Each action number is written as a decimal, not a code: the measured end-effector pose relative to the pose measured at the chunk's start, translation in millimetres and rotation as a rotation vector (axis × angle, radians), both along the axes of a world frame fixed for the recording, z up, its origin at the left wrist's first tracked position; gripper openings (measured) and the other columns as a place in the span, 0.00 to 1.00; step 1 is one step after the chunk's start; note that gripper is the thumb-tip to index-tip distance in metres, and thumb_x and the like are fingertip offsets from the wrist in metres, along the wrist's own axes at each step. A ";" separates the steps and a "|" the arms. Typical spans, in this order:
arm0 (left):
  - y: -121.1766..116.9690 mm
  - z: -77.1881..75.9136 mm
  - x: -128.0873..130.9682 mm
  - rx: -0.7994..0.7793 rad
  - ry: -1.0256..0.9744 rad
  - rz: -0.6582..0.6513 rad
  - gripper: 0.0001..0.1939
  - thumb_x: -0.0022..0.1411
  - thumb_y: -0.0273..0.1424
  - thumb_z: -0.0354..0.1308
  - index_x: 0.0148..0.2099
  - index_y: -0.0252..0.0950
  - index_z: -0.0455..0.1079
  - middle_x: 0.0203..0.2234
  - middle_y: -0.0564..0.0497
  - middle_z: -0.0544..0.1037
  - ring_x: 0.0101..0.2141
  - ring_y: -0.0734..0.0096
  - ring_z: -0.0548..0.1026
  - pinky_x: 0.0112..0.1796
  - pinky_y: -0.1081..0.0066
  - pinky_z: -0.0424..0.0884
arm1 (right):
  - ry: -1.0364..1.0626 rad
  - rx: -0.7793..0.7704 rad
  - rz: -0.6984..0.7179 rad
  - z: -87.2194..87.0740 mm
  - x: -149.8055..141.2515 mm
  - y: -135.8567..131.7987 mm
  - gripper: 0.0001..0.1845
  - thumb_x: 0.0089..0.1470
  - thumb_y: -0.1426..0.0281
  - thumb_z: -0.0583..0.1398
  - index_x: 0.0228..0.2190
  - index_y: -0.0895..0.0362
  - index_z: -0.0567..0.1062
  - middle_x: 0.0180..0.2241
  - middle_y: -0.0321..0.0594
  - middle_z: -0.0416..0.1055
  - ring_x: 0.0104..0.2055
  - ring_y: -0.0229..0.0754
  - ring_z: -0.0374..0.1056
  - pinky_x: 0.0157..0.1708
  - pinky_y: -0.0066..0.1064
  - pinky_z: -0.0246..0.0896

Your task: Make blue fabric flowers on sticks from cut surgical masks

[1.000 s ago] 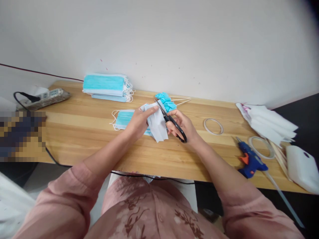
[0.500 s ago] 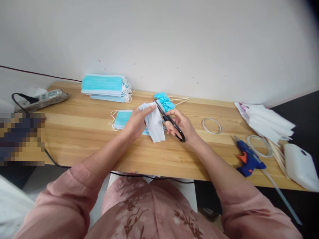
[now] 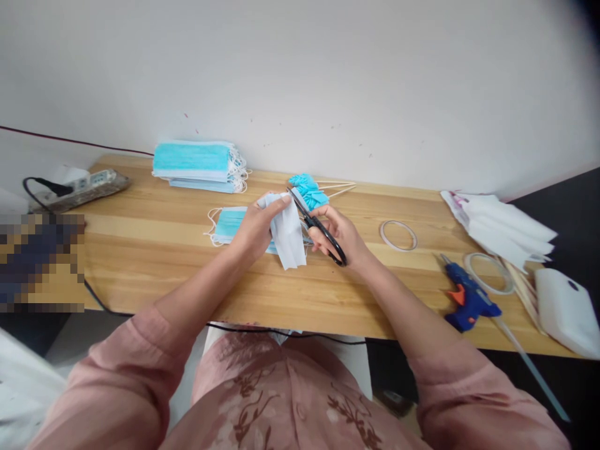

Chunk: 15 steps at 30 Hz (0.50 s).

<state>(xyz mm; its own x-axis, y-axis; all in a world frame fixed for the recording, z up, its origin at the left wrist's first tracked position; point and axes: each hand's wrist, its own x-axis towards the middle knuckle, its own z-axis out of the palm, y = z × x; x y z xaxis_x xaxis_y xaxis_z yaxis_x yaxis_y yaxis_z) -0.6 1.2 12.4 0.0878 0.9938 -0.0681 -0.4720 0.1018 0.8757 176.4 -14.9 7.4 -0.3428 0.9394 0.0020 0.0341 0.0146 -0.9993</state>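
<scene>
The step in hand appears to be trimming a pale, creased sheet [image 3: 288,237] with scissors [image 3: 327,235]. The sheet is held just above the tabletop [image 3: 140,250], in front of the person, its lower end hanging down. The left hand [image 3: 255,230] grasps it near the top, thumb laid across the upper part, while the right hand [image 3: 342,237] grips the scissors by their black handles, the blades pointing up and away along the sheet's right-hand edge. How far any cut runs, and whether the blades are fully closed, cannot be told at this size.

Under and beside the left hand lies a blue mask [image 3: 229,223], its white loops spread out to the left. Farther back sits a stack of masks [image 3: 192,157], and just beyond the blade tips are blue pleated pieces [image 3: 307,187] with pale sticks [image 3: 340,187]. A blue glue gun [image 3: 469,300] rests well apart on the right.

The next move, as judged from this pose, calls for a steady pinch that keeps the sheet taut, with the left thumb clear of the blade tips, which are very near it. The soft material likely folds between the blades if it slackens, so short, controlled strokes suit it best.
</scene>
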 end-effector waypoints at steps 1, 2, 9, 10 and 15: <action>-0.1 0.1 -0.1 0.001 0.004 -0.002 0.16 0.49 0.38 0.73 0.30 0.36 0.70 0.23 0.54 0.74 0.25 0.74 0.70 0.30 0.71 0.65 | 0.006 -0.002 0.013 0.0 0.2 -0.1 0.19 0.48 0.58 0.67 0.36 0.52 0.65 0.12 0.17 0.59 0.13 0.30 0.53 0.22 0.25 0.61; -0.3 0.4 -0.1 0.002 0.006 -0.004 0.16 0.49 0.38 0.73 0.30 0.36 0.70 0.23 0.55 0.73 0.25 0.74 0.70 0.30 0.71 0.65 | 0.012 -0.001 0.025 -0.2 0.6 -0.2 0.19 0.49 0.59 0.66 0.36 0.51 0.65 0.12 0.18 0.59 0.14 0.30 0.54 0.22 0.25 0.60; -2.0 2.3 0.9 0.002 -0.020 -0.055 0.18 0.47 0.40 0.74 0.29 0.36 0.68 0.21 0.56 0.72 0.23 0.74 0.69 0.30 0.70 0.64 | 0.044 -0.013 0.086 -3.6 3.2 0.6 0.23 0.51 0.52 0.66 0.38 0.50 0.64 0.14 0.20 0.61 0.15 0.31 0.52 0.19 0.26 0.51; -2.0 2.0 1.0 0.002 -0.017 -0.062 0.19 0.47 0.40 0.74 0.28 0.36 0.68 0.21 0.56 0.71 0.23 0.74 0.68 0.29 0.71 0.64 | 0.046 -0.016 0.084 -3.6 2.9 0.7 0.23 0.51 0.51 0.65 0.38 0.50 0.63 0.15 0.21 0.61 0.15 0.31 0.52 0.19 0.27 0.49; -1.7 0.5 1.1 -0.002 0.003 -0.068 0.19 0.47 0.41 0.73 0.27 0.36 0.68 0.20 0.55 0.70 0.22 0.75 0.67 0.28 0.70 0.62 | 0.020 -0.002 0.060 -3.8 2.0 -0.4 0.24 0.51 0.50 0.66 0.38 0.50 0.64 0.15 0.21 0.61 0.15 0.31 0.51 0.18 0.26 0.45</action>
